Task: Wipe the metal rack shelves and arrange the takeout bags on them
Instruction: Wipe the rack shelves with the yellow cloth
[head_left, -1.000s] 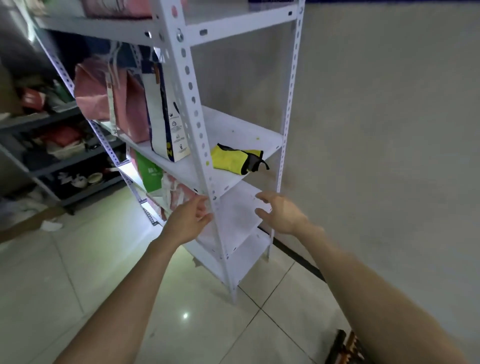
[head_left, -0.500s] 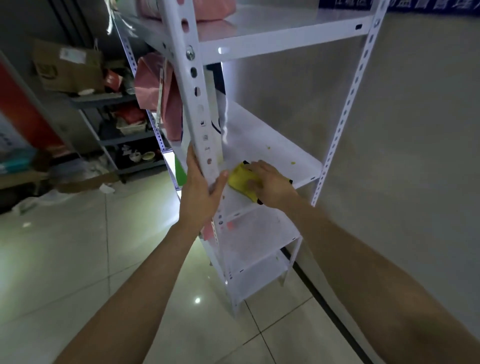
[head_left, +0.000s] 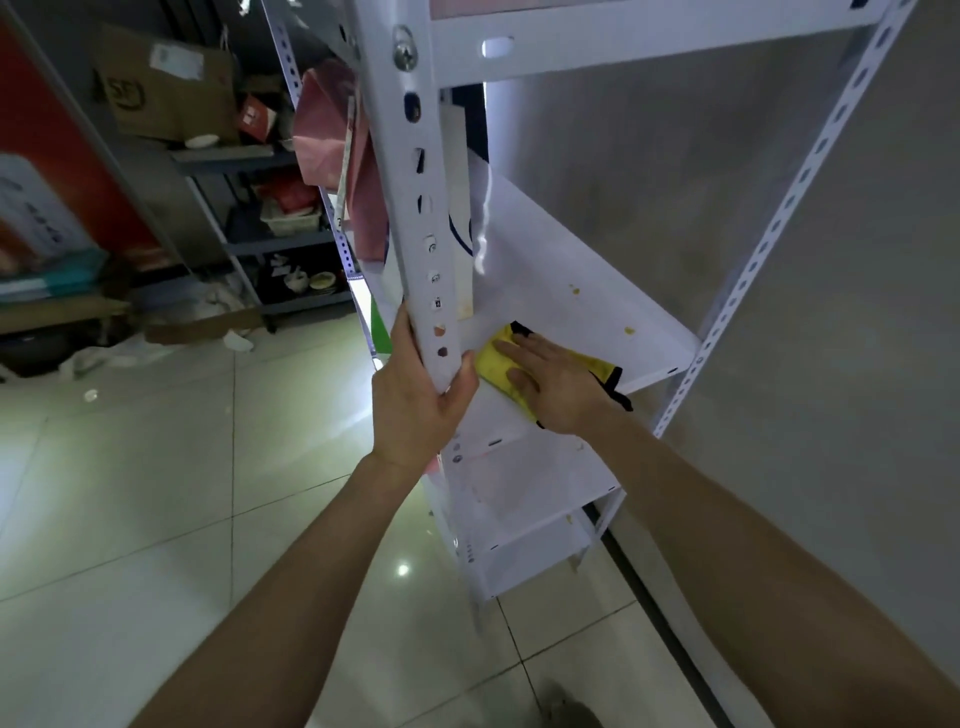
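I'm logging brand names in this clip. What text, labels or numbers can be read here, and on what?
"SF": black logo on the cardboard box, top left; reading uncertain.
Red poster, far left: characters too blurred to read.
White bag behind the rack post: only part of a dark printed mark shows, unreadable.

I am seeing my left hand (head_left: 415, 400) wrapping the white perforated metal rack post (head_left: 415, 208); to its right, my right hand (head_left: 550, 384) is lying on the yellow cloth (head_left: 493, 361) on the white shelf (head_left: 571, 291), pink paper bags (head_left: 332, 140) standing behind the post.
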